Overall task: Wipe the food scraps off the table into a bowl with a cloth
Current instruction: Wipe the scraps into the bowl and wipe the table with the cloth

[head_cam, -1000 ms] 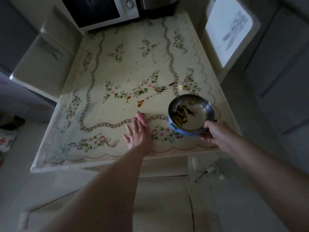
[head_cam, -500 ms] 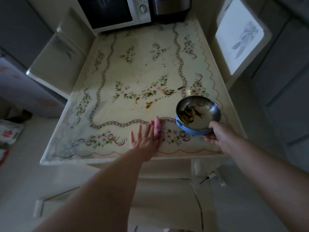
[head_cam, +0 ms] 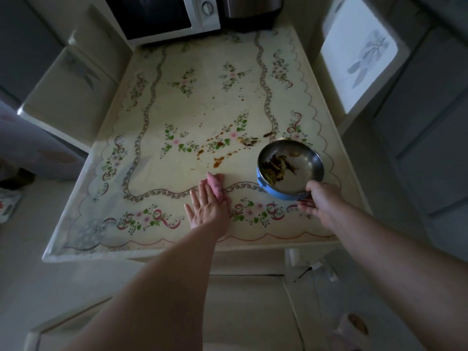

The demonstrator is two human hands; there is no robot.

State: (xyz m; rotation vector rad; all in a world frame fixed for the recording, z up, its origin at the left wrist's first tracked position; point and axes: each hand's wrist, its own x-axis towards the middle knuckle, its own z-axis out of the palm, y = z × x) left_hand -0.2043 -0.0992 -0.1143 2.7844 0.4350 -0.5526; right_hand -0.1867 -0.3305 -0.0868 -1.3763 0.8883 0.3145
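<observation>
Pink cloth (head_cam: 215, 186) pressed flat under open left hand (head_cam: 208, 209); steel bowl (head_cam: 290, 168) gripped by right hand (head_cam: 319, 201); sauce-stained scraps (head_cam: 219, 158) beyond left fingertips.

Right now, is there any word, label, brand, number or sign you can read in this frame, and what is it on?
None can be read.
Microwave: marks around its dial are too small and blurred to read.
Dark appliance beside it: no legible label.
Tablecloth: only flower and scroll patterns, no words.
Bowl: no marking visible.
</observation>
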